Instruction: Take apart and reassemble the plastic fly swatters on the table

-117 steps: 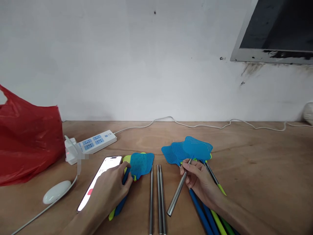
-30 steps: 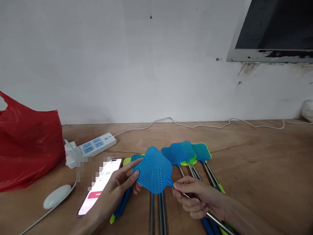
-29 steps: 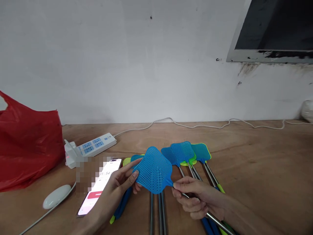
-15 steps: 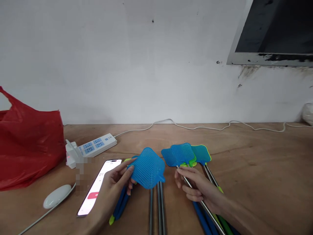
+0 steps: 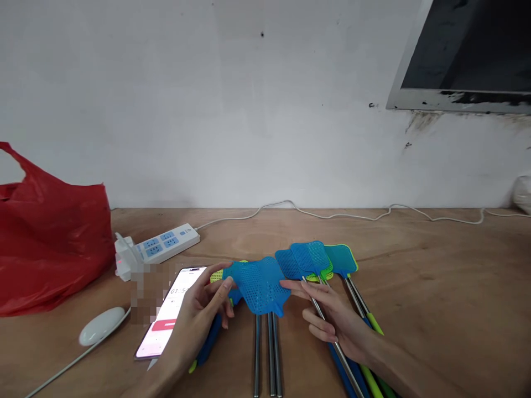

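A blue perforated fly swatter head point(image 5: 260, 284) is pinched at its left edge by my left hand point(image 5: 209, 304). Its short socket points down and to the right. My right hand point(image 5: 332, 315) is closed around a thin metal rod point(image 5: 341, 354), whose bare tip sticks up past the thumb. The right index finger reaches to the right edge of the blue head. Behind and under my right hand lie several assembled swatters with blue and green heads point(image 5: 313, 257) and coloured grips point(image 5: 372, 381). More heads point(image 5: 216, 275) and blue grips point(image 5: 209, 342) lie partly hidden beside my left hand.
Loose metal rods point(image 5: 271, 354) lie at the front middle of the wooden table point(image 5: 452, 287). On the left are a lit phone point(image 5: 166, 326), a white power strip point(image 5: 168, 243), a white mouse-shaped device point(image 5: 102, 326) and a red plastic bag point(image 5: 53, 237). A white cable point(image 5: 332, 215) runs along the wall.
The swatter head has moved slightly right and tilted flatter. My right index finger has stretched out to its edge, while the rod stays in that hand.
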Motion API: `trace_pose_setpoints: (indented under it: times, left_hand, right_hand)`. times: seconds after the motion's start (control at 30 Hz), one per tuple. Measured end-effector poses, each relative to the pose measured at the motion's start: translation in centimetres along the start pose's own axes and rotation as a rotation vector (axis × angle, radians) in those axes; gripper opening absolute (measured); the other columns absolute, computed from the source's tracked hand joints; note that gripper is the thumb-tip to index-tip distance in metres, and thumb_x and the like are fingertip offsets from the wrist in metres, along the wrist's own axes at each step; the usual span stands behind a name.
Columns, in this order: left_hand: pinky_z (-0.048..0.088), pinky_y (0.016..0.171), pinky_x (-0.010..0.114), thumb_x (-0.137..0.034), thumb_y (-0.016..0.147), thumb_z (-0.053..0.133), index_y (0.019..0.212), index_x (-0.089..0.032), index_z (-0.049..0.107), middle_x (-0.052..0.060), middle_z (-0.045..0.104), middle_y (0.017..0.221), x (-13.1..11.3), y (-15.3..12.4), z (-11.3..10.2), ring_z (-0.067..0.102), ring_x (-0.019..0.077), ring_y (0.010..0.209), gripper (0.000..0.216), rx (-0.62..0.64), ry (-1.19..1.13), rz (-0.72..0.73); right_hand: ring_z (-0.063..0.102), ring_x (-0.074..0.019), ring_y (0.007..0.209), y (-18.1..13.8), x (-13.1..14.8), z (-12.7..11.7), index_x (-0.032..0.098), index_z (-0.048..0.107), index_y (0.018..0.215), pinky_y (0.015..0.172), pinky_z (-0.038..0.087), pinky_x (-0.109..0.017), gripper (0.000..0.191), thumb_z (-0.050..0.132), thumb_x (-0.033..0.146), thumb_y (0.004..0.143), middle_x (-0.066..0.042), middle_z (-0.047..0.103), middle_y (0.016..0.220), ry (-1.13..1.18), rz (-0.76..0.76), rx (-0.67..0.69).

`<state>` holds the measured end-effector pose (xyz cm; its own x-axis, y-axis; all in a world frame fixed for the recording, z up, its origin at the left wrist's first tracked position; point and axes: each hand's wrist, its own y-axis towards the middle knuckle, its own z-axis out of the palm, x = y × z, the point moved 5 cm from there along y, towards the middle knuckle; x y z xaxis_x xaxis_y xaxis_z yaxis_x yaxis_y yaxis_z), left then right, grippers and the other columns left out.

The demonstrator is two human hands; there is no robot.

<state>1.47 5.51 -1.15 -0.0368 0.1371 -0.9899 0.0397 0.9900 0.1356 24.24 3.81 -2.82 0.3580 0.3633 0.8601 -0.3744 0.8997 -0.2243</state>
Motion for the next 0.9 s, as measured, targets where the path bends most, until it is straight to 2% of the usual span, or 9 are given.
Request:
trace_pose_setpoints:
  times: [0.2, 0.3, 0.4, 0.5, 0.57, 0.63, 0.7, 0.8, 0.9]
  left_hand:
    - [0.047, 0.045, 0.022, -0.049, 0.081, 0.07, 0.095, -0.016, 0.075, 0.001, 0.063, 0.058, 0.4, -0.3, 1.0, 0.055, 0.0144, 0.051, 0.036, 0.187, 0.111, -0.051]
    - [0.046, 0.046, 0.023, -0.05, 0.081, 0.069, 0.096, -0.017, 0.076, 0.001, 0.062, 0.058, 0.2, 0.1, 0.2, 0.055, 0.0149, 0.052, 0.037, 0.132, 0.144, -0.039]
    - [0.045, 0.047, 0.023, -0.052, 0.084, 0.064, 0.104, -0.016, 0.075, -0.001, 0.061, 0.059, -0.3, 0.9, -1.4, 0.055, 0.015, 0.052, 0.042, 0.033, 0.217, 0.02]
    - [0.047, 0.049, 0.025, -0.052, 0.09, 0.053, 0.106, -0.017, 0.073, -0.001, 0.061, 0.059, -0.8, 1.7, -2.3, 0.058, 0.0175, 0.053, 0.043, 0.027, 0.461, 0.126]
    - [0.053, 0.063, 0.03, -0.045, 0.094, 0.044, 0.106, -0.021, 0.073, 0.004, 0.071, 0.078, -1.1, 2.0, -2.4, 0.066, 0.0226, 0.072, 0.04, 0.034, 0.671, 0.232]
    - [0.054, 0.076, 0.035, -0.04, 0.094, 0.043, 0.105, -0.023, 0.072, 0.006, 0.075, 0.096, -0.9, 2.2, -2.4, 0.068, 0.0266, 0.089, 0.036, 0.044, 0.795, 0.283]
    - [0.052, 0.082, 0.039, -0.04, 0.092, 0.046, 0.106, -0.024, 0.072, 0.007, 0.074, 0.101, -0.5, 2.3, -2.4, 0.067, 0.0288, 0.094, 0.033, 0.049, 0.846, 0.288]
    - [0.051, 0.082, 0.041, -0.041, 0.092, 0.049, 0.106, -0.025, 0.073, 0.007, 0.07, 0.099, 0.0, 2.3, -2.5, 0.067, 0.0296, 0.089, 0.032, 0.043, 0.919, 0.297]
    - [0.051, 0.078, 0.041, -0.04, 0.094, 0.047, 0.108, -0.026, 0.073, 0.008, 0.065, 0.101, 0.1, 2.0, -2.2, 0.065, 0.0294, 0.088, 0.033, 0.044, 1.016, 0.352]
  right_hand:
    - [0.024, 0.0025, 0.038, -0.3, -0.1, 0.6, 0.026, 0.072, 0.116, 0.036, 0.011, -0.02, 0.028, 0.057, 0.037, 0.096, -0.015, 0.046, 0.153, -0.003, 0.031, 0.08]
    - [0.022, 0.0007, 0.039, -0.3, 0.0, 0.3, 0.028, 0.068, 0.122, 0.037, 0.012, -0.02, 0.031, 0.056, 0.038, 0.095, -0.015, 0.048, 0.151, 0.041, 0.005, 0.018]
    - [0.019, -0.0008, 0.039, 0.0, 0.2, -0.4, 0.023, 0.069, 0.117, 0.036, 0.014, -0.02, 0.031, 0.053, 0.038, 0.095, -0.018, 0.055, 0.144, 0.114, -0.02, -0.056]
    - [0.017, -0.0011, 0.039, 0.3, 0.2, -0.9, 0.02, 0.069, 0.113, 0.035, 0.016, -0.02, 0.03, 0.052, 0.037, 0.095, -0.019, 0.061, 0.137, 0.161, -0.029, -0.071]
    - [0.017, -0.0011, 0.038, 0.4, 0.2, -1.0, 0.019, 0.069, 0.11, 0.035, 0.016, -0.02, 0.029, 0.051, 0.037, 0.095, -0.019, 0.065, 0.131, 0.185, -0.029, -0.074]
    - [0.017, -0.0011, 0.038, 0.4, 0.0, -1.0, 0.018, 0.071, 0.105, 0.035, 0.017, -0.019, 0.029, 0.051, 0.036, 0.096, -0.018, 0.068, 0.125, 0.197, -0.029, -0.074]
    - [0.017, -0.0006, 0.038, 0.4, -0.2, -1.0, 0.015, 0.072, 0.102, 0.035, 0.017, -0.019, 0.029, 0.052, 0.036, 0.095, -0.017, 0.071, 0.116, 0.196, -0.026, -0.072]
    - [0.017, 0.0007, 0.038, 0.5, -0.3, -1.1, 0.013, 0.074, 0.096, 0.036, 0.016, -0.018, 0.025, 0.064, 0.035, 0.089, -0.01, 0.073, 0.092, 0.171, -0.074, -0.113]
    - [0.017, 0.001, 0.036, 0.4, 0.1, -1.3, 0.012, 0.073, 0.086, 0.035, 0.015, -0.018, 0.025, 0.076, 0.037, 0.08, 0.0, 0.064, 0.068, 0.149, -0.164, -0.173]
